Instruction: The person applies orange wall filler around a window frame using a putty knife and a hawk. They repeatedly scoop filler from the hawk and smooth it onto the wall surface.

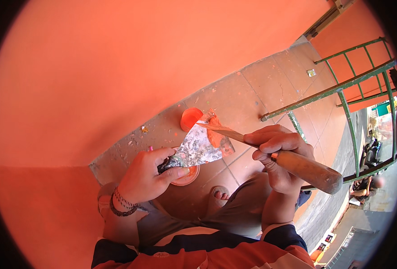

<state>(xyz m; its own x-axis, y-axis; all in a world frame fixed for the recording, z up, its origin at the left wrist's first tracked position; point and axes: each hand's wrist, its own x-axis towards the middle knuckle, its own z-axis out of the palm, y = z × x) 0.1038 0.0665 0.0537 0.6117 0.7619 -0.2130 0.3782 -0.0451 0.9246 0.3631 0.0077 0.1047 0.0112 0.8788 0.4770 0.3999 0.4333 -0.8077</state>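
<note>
My left hand (146,177) grips a wide putty knife (194,148) by its dark handle; its silvery, smeared blade carries a lump of orange paste (214,125) along the far edge. My right hand (281,163) is closed on a wooden-handled knife (310,175), whose narrow blade reaches across to the paste, at or over the wide blade. A small orange container (190,118) is on the tiled floor beyond the blades. An orange-stained round tub (185,179) sits lower, partly hidden behind my left hand and the putty knife.
An orange wall (95,67) runs along the left and back. A green metal ladder (319,103) leans across the right. Tiles (279,76) show paint flecks and small debris. My sandalled foot (218,199) is below. A person (362,188) is low down outside, at far right.
</note>
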